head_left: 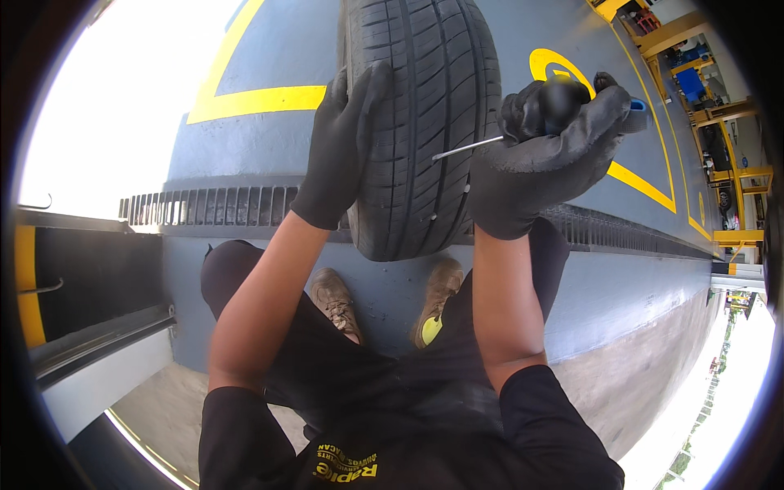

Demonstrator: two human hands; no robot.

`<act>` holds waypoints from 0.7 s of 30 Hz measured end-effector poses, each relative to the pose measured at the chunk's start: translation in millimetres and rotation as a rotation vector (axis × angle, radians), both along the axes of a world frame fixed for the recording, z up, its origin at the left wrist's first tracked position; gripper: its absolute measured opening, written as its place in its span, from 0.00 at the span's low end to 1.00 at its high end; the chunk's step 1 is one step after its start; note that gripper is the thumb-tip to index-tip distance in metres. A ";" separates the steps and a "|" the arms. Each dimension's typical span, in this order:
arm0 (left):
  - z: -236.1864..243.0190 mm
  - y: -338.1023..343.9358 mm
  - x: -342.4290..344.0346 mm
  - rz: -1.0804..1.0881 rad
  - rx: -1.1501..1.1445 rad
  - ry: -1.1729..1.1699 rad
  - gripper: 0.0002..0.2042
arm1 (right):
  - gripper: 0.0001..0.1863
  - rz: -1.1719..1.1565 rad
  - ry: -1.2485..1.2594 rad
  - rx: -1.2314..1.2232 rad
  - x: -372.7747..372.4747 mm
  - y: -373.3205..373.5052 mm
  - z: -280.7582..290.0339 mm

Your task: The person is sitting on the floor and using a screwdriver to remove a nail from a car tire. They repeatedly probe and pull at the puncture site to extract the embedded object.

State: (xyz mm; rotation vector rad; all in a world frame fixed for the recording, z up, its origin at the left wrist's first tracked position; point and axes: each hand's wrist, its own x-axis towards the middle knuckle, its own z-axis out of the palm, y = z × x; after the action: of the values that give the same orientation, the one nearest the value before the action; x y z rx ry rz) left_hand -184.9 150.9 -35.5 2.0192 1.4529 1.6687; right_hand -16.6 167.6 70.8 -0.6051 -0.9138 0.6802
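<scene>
- A workshop of the car-garage kind: a large black tyre (pixel 425 90) is at the centre.
- The floor (pixel 286 41) is painted grey-blue, with bold yellow lines (pixel 269 100).
- A long metal drain grate (pixel 237 206) crosses it.
- Yellow-framed shelves (pixel 733 173) on the right hold assorted gear.
- Bright daylight shows at left and lower right.

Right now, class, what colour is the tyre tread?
The tyre tread is dark grey to black; the head view shows it best.
</scene>
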 end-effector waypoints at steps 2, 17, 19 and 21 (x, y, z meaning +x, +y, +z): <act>-0.5 0.4 0.9 0.009 0.014 0.007 0.20 | 0.14 -0.025 0.021 0.027 -3.7 -0.5 1.3; 7.7 -2.8 5.7 -0.048 -0.026 -0.160 0.18 | 0.22 0.117 0.406 -0.089 1.2 11.3 -19.5; 11.3 -5.1 7.8 -0.081 -0.101 -0.265 0.18 | 0.18 0.111 0.359 -0.125 -1.4 11.4 -17.1; 16.2 -4.5 12.0 -0.163 -0.278 -0.687 0.18 | 0.15 -0.033 0.122 -0.138 -12.3 10.6 -19.3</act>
State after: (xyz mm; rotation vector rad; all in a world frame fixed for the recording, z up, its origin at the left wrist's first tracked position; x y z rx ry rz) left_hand -172.9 146.4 -19.4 1.2000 1.1484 1.7233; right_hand -28.9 178.2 51.5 -0.6917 -0.7469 0.7466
